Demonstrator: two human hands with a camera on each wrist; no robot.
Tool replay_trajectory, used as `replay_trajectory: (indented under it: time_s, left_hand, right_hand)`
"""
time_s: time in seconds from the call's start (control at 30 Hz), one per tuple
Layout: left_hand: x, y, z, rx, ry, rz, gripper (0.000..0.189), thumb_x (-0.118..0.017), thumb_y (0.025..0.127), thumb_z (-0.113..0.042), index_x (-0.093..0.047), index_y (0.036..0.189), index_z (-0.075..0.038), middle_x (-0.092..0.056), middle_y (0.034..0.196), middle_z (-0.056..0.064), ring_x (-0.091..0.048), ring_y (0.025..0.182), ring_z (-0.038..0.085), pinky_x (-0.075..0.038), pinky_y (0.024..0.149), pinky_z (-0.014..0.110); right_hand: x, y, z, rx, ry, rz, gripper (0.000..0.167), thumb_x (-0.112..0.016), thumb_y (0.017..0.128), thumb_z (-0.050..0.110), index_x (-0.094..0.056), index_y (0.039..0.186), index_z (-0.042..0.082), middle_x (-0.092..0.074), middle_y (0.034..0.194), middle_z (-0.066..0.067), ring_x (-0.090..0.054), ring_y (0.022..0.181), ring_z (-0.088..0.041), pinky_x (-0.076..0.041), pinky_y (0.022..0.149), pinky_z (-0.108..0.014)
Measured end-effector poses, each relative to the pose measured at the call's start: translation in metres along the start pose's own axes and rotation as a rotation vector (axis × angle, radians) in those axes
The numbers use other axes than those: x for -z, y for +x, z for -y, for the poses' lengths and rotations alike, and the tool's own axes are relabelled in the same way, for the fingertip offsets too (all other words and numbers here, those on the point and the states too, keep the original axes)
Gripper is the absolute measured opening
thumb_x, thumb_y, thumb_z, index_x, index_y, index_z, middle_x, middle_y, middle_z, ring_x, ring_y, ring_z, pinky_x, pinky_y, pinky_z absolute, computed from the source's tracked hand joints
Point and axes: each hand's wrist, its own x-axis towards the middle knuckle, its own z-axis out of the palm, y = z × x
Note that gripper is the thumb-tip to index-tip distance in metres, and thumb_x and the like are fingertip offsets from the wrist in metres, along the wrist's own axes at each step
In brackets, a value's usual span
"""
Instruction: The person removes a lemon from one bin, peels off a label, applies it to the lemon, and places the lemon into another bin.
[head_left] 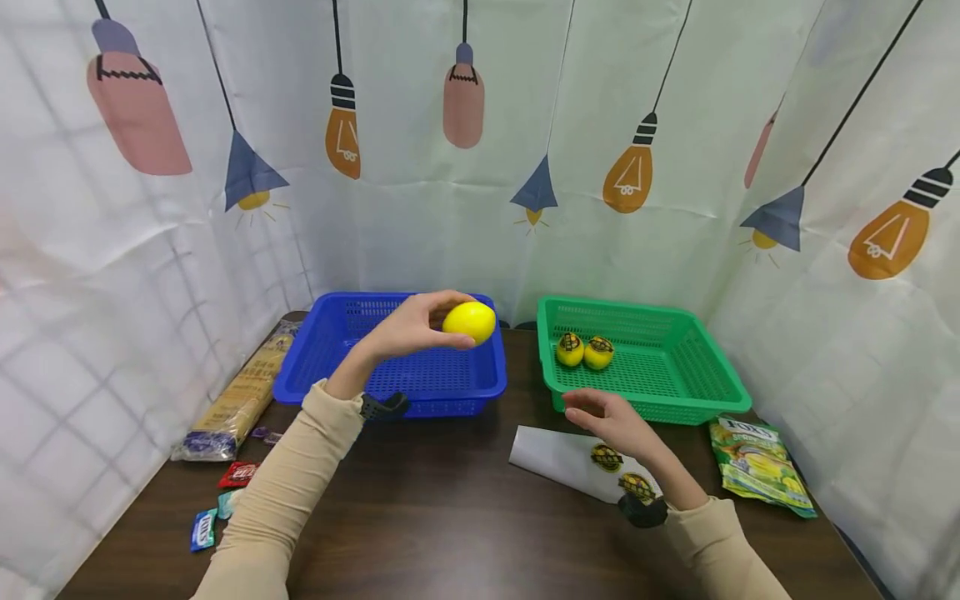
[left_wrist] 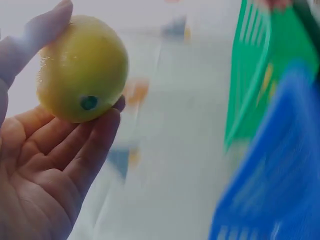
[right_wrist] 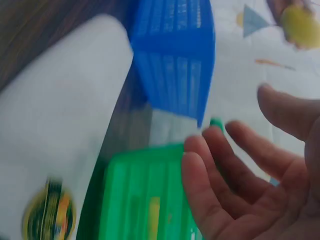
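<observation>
My left hand (head_left: 420, 323) holds a yellow lemon (head_left: 470, 322) between thumb and fingers, raised above the right side of the blue basket (head_left: 390, 408). A small dark sticker shows on the lemon (left_wrist: 82, 70) in the left wrist view. My right hand (head_left: 611, 421) holds nothing, its fingers loosely bent, in front of the green basket (head_left: 645, 406). Below it lies a white sheet (head_left: 555, 450) with round black-and-yellow stickers (head_left: 606, 457). Two lemons (head_left: 570, 349) with such stickers sit at the left in the green basket.
Left of the blue basket lies a long pack of noodles (head_left: 247, 383). Small packets, one red (head_left: 238, 474) and one blue (head_left: 203, 530), lie nearer on the brown table (head_left: 420, 533). A green-yellow candy bag (head_left: 761, 462) is at the right. A printed curtain (head_left: 405, 208) hangs behind.
</observation>
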Motion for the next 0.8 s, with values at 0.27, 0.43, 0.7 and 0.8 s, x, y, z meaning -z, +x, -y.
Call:
replay_trajectory:
  time_s: [0.27, 0.43, 0.7, 0.8]
  left_hand:
    - [-0.103, -0.003, -0.016, -0.119, 0.046, 0.124, 0.052, -0.084, 0.078, -0.036, -0.066, 0.125, -0.022, -0.073, 0.112, -0.003, -0.066, 0.085, 0.006, -0.058, 0.077, 0.024]
    - [-0.167, -0.006, 0.008, -0.125, 0.237, 0.231, 0.054, -0.086, 0.072, -0.047, -0.071, 0.117, -0.022, -0.075, 0.106, -0.008, -0.059, 0.08, -0.005, -0.051, 0.07, 0.012]
    - [-0.218, -0.014, 0.03, -0.095, 0.395, 0.337, 0.052, -0.086, 0.07, -0.051, -0.072, 0.112, -0.023, -0.075, 0.1, -0.013, -0.055, 0.076, -0.009, -0.043, 0.066, 0.006]
    - [-0.223, -0.014, 0.032, -0.078, 0.358, 0.342, 0.052, -0.085, 0.073, -0.05, -0.071, 0.115, -0.023, -0.074, 0.103, -0.012, -0.054, 0.078, -0.008, -0.043, 0.067, 0.007]
  right_hand:
    - [0.021, -0.012, -0.024, -0.036, -0.164, 0.089, 0.043, -0.062, 0.098, 0.025, -0.059, 0.131, -0.002, -0.067, 0.123, -0.022, -0.067, 0.106, -0.028, -0.059, 0.084, -0.038]
    - [0.017, -0.01, -0.04, -0.105, -0.341, 0.068, 0.034, -0.074, 0.088, 0.018, -0.068, 0.117, 0.001, -0.072, 0.106, -0.011, -0.067, 0.093, -0.02, -0.057, 0.077, -0.036]
    - [0.003, -0.005, -0.053, -0.197, -0.443, 0.03, 0.03, -0.082, 0.079, 0.01, -0.071, 0.107, 0.007, -0.07, 0.096, -0.004, -0.062, 0.084, -0.015, -0.055, 0.075, -0.036]
    - [0.001, -0.005, -0.053, -0.209, -0.472, 0.02, 0.029, -0.083, 0.077, 0.009, -0.071, 0.103, 0.008, -0.07, 0.093, -0.003, -0.061, 0.082, -0.014, -0.055, 0.073, -0.035]
